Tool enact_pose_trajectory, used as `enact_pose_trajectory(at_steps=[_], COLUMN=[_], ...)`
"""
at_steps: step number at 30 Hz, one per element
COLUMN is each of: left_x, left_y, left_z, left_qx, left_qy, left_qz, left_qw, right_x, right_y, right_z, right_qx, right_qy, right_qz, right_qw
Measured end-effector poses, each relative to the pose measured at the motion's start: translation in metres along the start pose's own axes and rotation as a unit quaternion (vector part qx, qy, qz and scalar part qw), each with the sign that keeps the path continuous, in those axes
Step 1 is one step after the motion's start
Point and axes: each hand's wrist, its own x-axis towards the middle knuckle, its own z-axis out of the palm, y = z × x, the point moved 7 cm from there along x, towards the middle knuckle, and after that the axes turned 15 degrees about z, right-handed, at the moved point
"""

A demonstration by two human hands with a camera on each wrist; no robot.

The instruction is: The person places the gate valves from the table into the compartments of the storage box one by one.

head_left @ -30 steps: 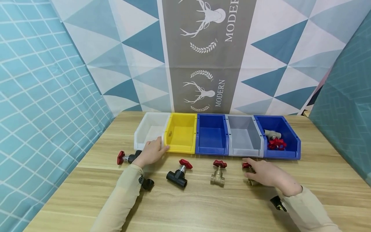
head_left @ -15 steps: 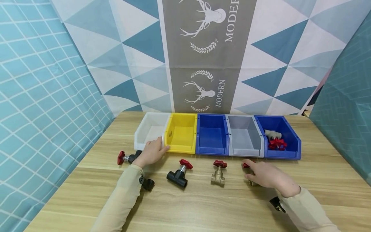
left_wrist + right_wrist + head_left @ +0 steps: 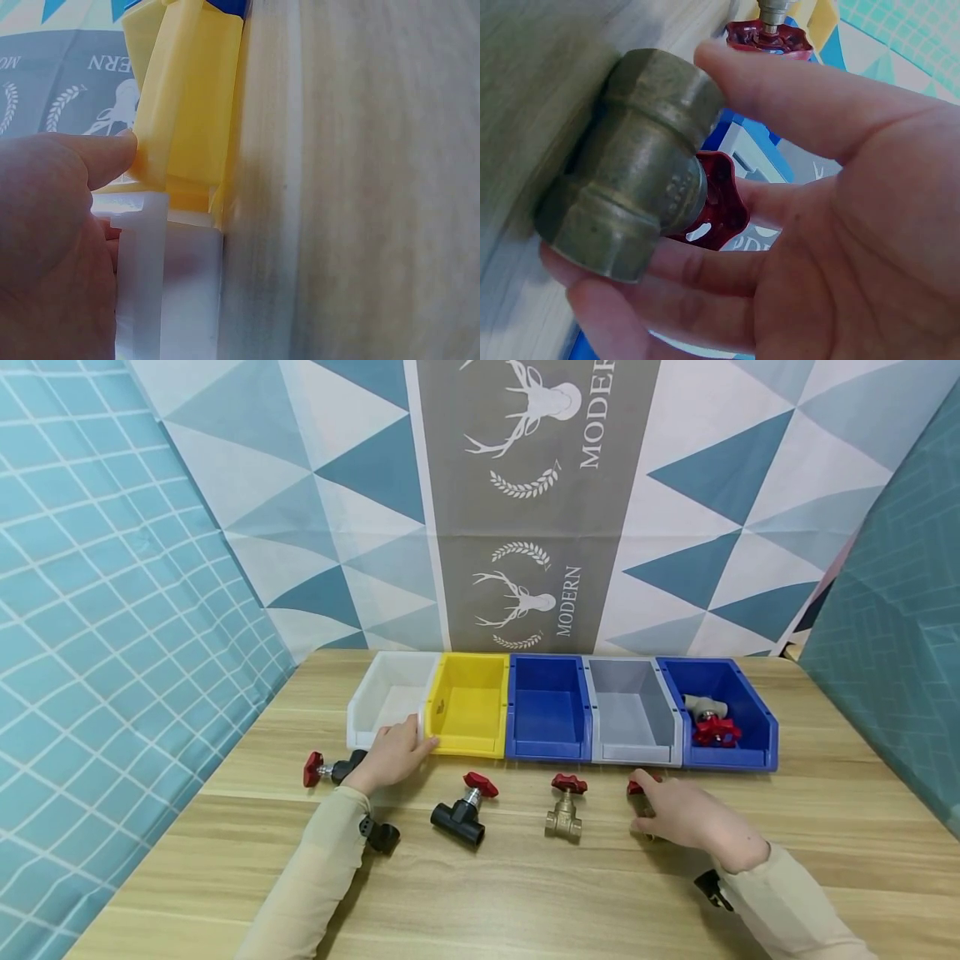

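Note:
My left hand (image 3: 390, 758) grips the adjoining front corners of the white bin (image 3: 360, 714) and the yellow bin (image 3: 468, 746). In the left wrist view its thumb presses the yellow rim, and the other fingers go down behind the white wall, mostly hidden. My right hand (image 3: 686, 814) holds a brass gate valve (image 3: 641, 157) with a red handwheel (image 3: 724, 199), in front of the grey bin (image 3: 637, 754). Its thumb is at one end of the valve body and its fingers curl under the other, close to the wooden table.
A second brass valve (image 3: 564, 818) lies left of the right hand. Two black valves with red handwheels, one tee-shaped (image 3: 459, 821) and one partly behind the left hand (image 3: 345, 766), lie further left. The right-hand blue bin (image 3: 757, 727) contains a red-wheeled valve (image 3: 716, 731); another blue bin (image 3: 550, 750) stands mid-row.
My right hand has shifted slightly left, and its fingers and thumb now cover more of the brass valve. The left hand and the bins stay where they were.

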Motion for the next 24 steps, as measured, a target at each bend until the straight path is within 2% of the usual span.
enact_pose_trajectory(at_steps=[7,16,24], left_x=[-0.0013,-0.0017,-0.0013], left_y=[0.0017,0.0019,0.0017], left_z=[-0.0020,-0.0014,-0.0012], left_qx=[-0.006,-0.001,-0.002], left_qy=[-0.002,0.001,0.002], left_qz=[-0.002,-0.006,-0.008], left_qw=[1.0000,1.0000,1.0000], right_x=[-0.0006,-0.0030,-0.0036], right_y=[-0.0015,-0.0078,-0.0093], right_z=[0.0008,0.0027,0.0040], right_qx=[-0.010,-0.032,-0.021], right_qy=[0.014,0.067,0.083], right_qz=[0.011,0.014,0.019], right_qw=[1.000,0.997,0.996])
